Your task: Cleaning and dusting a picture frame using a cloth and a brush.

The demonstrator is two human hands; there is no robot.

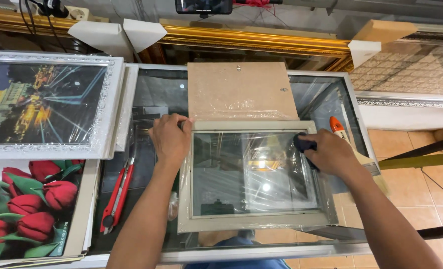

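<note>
A pale beige picture frame (254, 222) with a glass pane lies flat on a glass-topped counter (156, 94), partly covered in clear plastic wrap. My left hand (170, 139) rests on the frame's upper left corner, fingers curled over its edge. My right hand (328, 152) presses a small dark cloth (303, 144) against the right side of the glass. A brown backing board (241, 89) with a small hanger lies just beyond the frame.
A red utility knife (116, 197) lies left of the frame. A paintbrush with an orange handle (343, 137) sits at the right. Framed pictures of a night city (42, 104) and red tulips (27, 199) are stacked at left. Gold moulding (256, 40) runs behind.
</note>
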